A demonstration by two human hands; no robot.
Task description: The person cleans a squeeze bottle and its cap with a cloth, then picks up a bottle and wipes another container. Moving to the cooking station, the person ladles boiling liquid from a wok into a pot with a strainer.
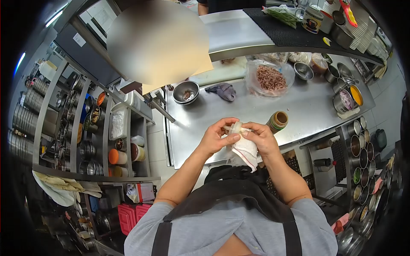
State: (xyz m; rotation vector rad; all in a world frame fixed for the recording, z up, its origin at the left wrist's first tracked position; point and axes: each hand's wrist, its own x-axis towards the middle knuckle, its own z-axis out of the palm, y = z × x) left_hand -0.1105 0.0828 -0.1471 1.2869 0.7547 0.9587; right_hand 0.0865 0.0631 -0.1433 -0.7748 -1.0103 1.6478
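Close in front of my apron, over the near edge of the steel table point(192, 132), both hands meet on one small bundle. My left hand point(217, 137) is closed, its thumb and fingers pinching a pale translucent piece point(237, 126) at the top; its exact kind is unclear. Fingers of my right hand point(262, 140) are closed around a white cloth point(245, 152) with a thin red stripe, which hangs below the pinch. What the cloth may cover is hidden. Just beyond my right hand stands an upright brown and green cylinder point(278, 121) with an open top.
A plastic bag of reddish-brown chopped food point(270, 79) lies farther back. Stacked metal bowls point(186, 92) and a dark crumpled cloth point(221, 91) sit back left. Pots point(344, 100) stand at right. Shelving point(96, 176) borders the left; a person point(232, 5) stands beyond the counter.
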